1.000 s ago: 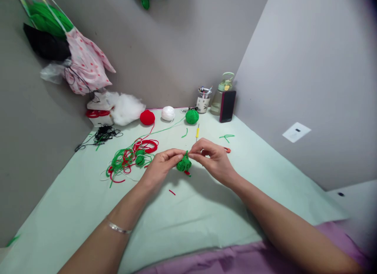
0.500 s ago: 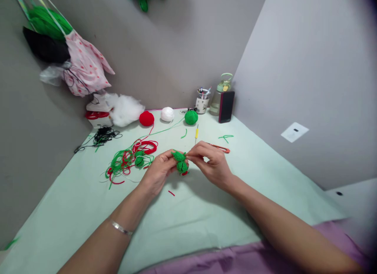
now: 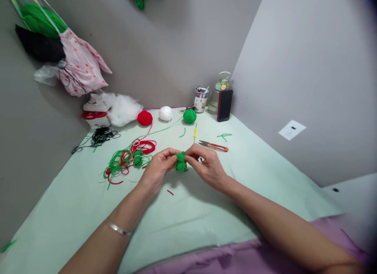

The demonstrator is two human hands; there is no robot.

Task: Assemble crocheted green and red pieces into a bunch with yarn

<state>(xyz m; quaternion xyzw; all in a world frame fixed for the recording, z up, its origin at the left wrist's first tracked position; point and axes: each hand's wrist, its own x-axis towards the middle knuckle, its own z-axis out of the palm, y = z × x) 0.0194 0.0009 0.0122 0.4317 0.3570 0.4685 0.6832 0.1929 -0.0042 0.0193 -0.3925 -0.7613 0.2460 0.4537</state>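
Observation:
Between my two hands, just above the table, is a small green crocheted piece (image 3: 181, 166) with a bit of red at its lower right edge. My left hand (image 3: 160, 166) pinches its upper left side with thumb and fingers. On the other side, my right hand (image 3: 207, 164) has its thumb and forefinger closed on the upper right of the piece; exactly what the fingertips grip is too small to make out. Thread snips (image 3: 216, 146) with orange handles lie just beyond my right hand, beside a yellow-handled crochet hook (image 3: 195, 133). A short red yarn scrap (image 3: 170, 192) rests nearer me.
Tangled green, red and white yarn (image 3: 126, 160) lies left, with black yarn (image 3: 101, 136) behind it. Red (image 3: 145, 118), white (image 3: 165, 113) and green (image 3: 189, 116) yarn balls line the back, near white stuffing (image 3: 123, 109), a pen cup (image 3: 200, 103), a bottle (image 3: 214, 101) and a phone (image 3: 225, 105).
The green piece has been turned in my fingers, showing another side. My right hand has come in closer against it, and the thread snips now show more fully.

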